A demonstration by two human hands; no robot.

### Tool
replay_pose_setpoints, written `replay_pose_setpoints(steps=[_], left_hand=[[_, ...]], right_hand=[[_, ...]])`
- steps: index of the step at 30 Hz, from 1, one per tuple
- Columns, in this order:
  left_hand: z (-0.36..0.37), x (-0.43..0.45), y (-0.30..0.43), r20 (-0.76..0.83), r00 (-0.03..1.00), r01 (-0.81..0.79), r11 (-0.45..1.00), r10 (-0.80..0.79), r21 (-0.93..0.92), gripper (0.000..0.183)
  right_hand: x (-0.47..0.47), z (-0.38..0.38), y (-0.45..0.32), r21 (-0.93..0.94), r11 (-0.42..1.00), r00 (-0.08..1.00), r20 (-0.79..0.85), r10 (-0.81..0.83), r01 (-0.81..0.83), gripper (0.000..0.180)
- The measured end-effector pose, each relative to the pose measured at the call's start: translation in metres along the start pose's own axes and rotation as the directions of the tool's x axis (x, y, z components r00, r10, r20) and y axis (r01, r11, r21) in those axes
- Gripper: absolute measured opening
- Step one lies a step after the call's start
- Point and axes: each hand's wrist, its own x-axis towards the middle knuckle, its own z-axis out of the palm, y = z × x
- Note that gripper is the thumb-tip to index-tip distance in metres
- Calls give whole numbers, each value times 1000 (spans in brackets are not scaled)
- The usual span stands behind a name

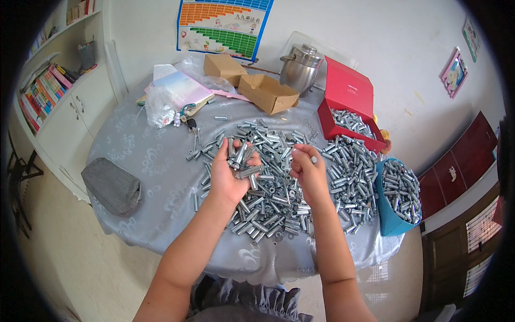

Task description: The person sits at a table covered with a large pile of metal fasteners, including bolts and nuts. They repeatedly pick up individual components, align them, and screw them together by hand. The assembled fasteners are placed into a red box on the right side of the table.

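Observation:
My left hand (226,179) is palm up above the table, cupped around several metal anchor sleeves (241,155), some of them with bolts. To its right my right hand (314,177) has its fingers curled in. A small metal part (314,159) shows at those fingers, most of it hidden. Under both hands spreads a pile of loose metal sleeves, bolts and nuts (257,219). Farther right, assembled-looking expansion bolts (354,181) form a second heap against a teal bin (392,225), itself full of such bolts.
Behind the heap stands an open red box (348,86) holding more bolts. Cardboard boxes (267,94), a steel pot (301,68), a plastic bag (159,106) and keys (192,124) lie along the back. A grey pouch (110,187) rests near the left edge of the cloth-covered table (157,217).

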Motion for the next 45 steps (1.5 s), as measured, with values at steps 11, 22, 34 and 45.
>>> replay_pose_setpoints(steps=[11, 22, 34, 45], left_hand=[[8, -2, 14, 68, 995, 76, 990, -69, -115, 25], [16, -6, 33, 188, 977, 150, 948, -99, -282, 20], [-23, 17, 77, -188, 774, -252, 568, 604, 784, 30], [-35, 23, 80, 74, 746, 65, -183, 662, 981, 38]], right_hand=[[-24, -22, 14, 177, 983, 998, 36, 51, -56, 25], [-30, -25, 9, 87, 992, 994, -58, 93, -88, 13], [-31, -17, 23, 66, 997, 999, -20, 40, -39, 22], [-25, -29, 29, -212, 967, 986, -48, -157, 144, 20]])
